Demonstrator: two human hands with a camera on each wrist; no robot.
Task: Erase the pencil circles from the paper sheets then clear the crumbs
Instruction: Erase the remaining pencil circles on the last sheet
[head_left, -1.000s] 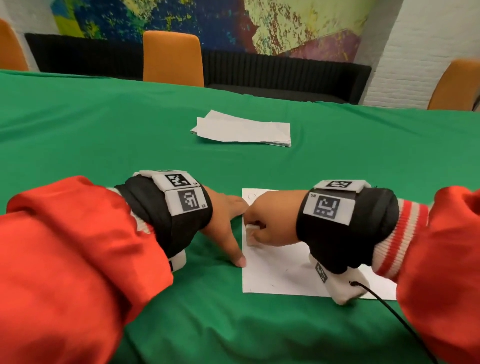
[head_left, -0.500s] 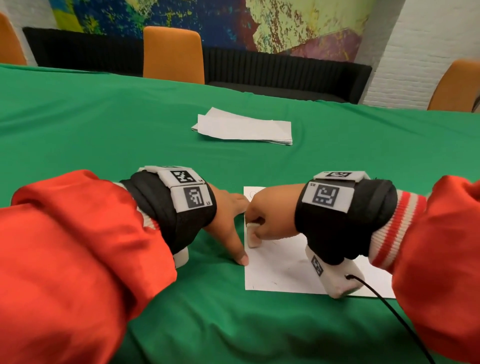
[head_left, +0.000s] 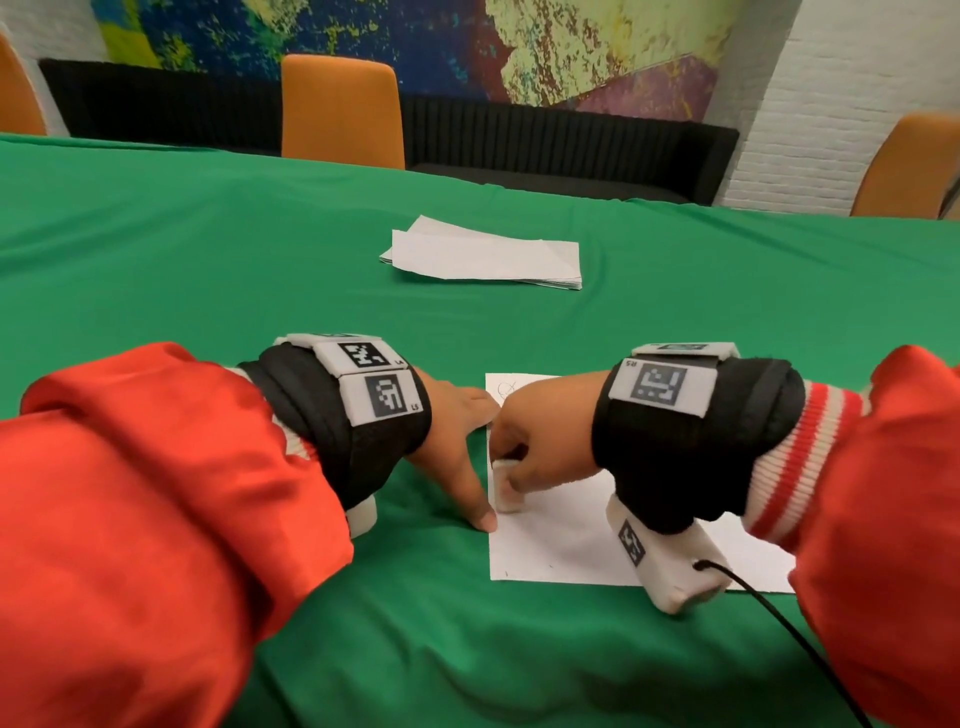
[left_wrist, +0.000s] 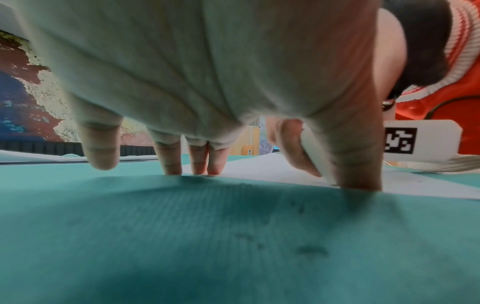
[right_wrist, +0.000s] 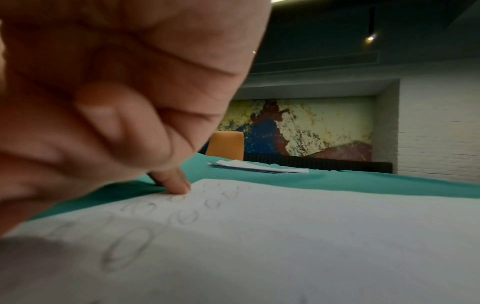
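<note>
While our right hand pinches the eraser on the sheet's left edge, our flat, splayed left hand pins it; hard rubbing could crumple the paper.

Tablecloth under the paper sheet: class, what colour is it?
Plain green cloth, best seen in the head view.

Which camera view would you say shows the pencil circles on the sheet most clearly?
The right wrist view: several pencil circles show in rows across the sheet. The head view shows one faint mark at the sheet's far corner, beyond the right hand. The left wrist view shows none.
</note>
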